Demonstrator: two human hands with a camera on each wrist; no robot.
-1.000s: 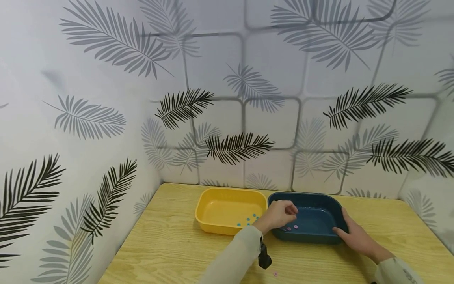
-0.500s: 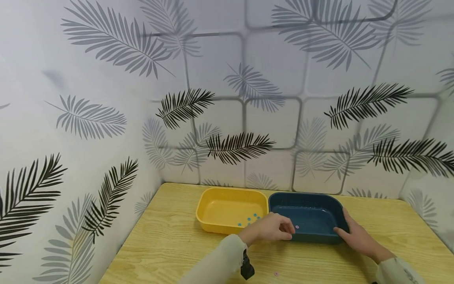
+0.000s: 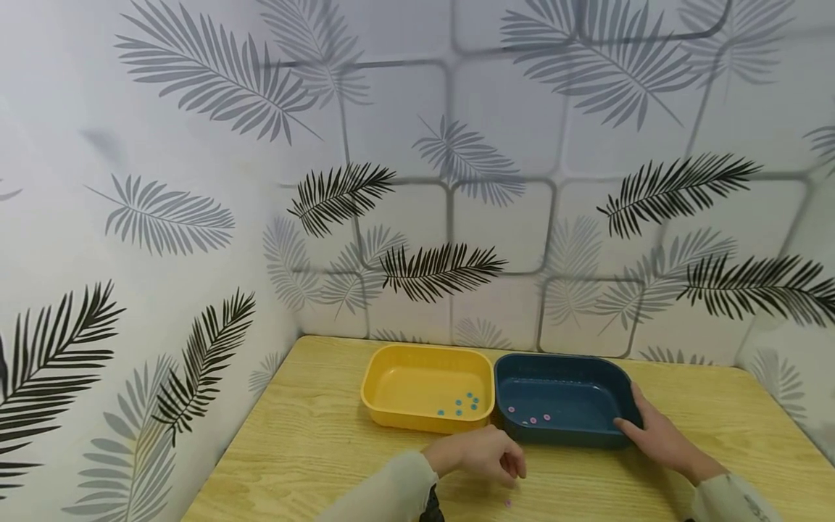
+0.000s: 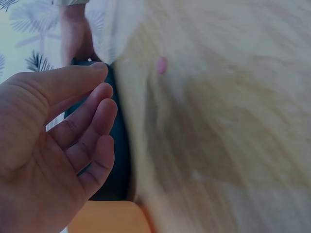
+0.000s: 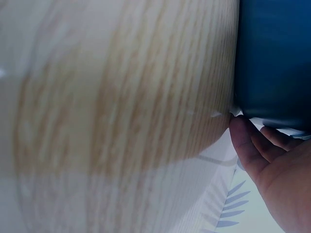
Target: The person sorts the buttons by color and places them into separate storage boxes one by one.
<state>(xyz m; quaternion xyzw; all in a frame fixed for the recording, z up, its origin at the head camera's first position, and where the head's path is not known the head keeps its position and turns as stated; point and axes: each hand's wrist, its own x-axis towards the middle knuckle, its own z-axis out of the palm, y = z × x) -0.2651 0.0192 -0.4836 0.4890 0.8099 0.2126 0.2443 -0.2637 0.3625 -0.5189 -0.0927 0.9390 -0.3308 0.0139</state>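
My left hand [image 3: 479, 457] hovers low over the table in front of the two trays, fingers loosely bent. In the left wrist view nothing shows between its thumb and fingers [image 4: 104, 116]. A small round pink button [image 3: 509, 503] lies on the table just beyond its fingertips. My right hand [image 3: 662, 438] holds the right end of the dark blue tray [image 3: 561, 436], thumb over the front corner and fingers along the side. Several pink buttons [image 3: 533, 420] lie in the blue tray's near left part. Several blue buttons [image 3: 459, 412] are in the yellow tray [image 3: 404, 420].
Both trays stand side by side near the back of the wooden table [image 3: 313, 435]. A wall [image 3: 417, 304] with a leaf pattern rises right behind the table, and another closes it off on the left.
My left hand has come back from over the blue tray, down and toward the table's front, near the loose pink button. The right hand has stayed on the blue tray.
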